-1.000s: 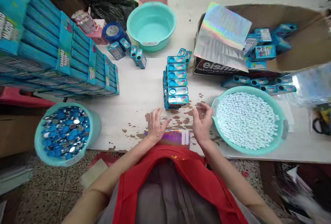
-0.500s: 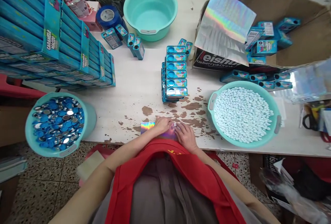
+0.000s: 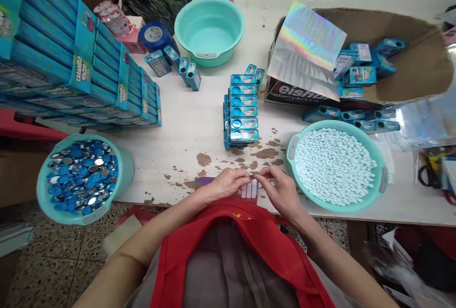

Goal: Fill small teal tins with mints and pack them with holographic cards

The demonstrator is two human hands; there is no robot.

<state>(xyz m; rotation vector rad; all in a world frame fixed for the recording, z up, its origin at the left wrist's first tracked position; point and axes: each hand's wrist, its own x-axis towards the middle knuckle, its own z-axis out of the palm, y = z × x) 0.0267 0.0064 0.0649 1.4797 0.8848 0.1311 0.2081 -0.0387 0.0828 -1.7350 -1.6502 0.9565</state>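
Observation:
My left hand (image 3: 228,183) and my right hand (image 3: 278,189) meet at the near table edge, fingertips pinched together over a small holographic sheet (image 3: 206,181) with white strips (image 3: 250,189) on it. What the fingertips pinch is too small to make out. A stack of blue tins (image 3: 242,111) stands just beyond the hands. A teal basin of white candies (image 3: 335,164) sits to the right of my right hand.
A teal tub of blue and silver lids (image 3: 81,177) sits at the left edge. Stacked blue cartons (image 3: 78,70) fill the left. An empty teal basin (image 3: 209,30), a blue tape roll (image 3: 155,36), loose tins (image 3: 176,66) and a cardboard box (image 3: 402,56) with a holographic sheet (image 3: 306,49) lie behind.
A second ago both hands were raised and open above the sheet. They dropped onto it, and now the fingertips pinch together just above its right end.

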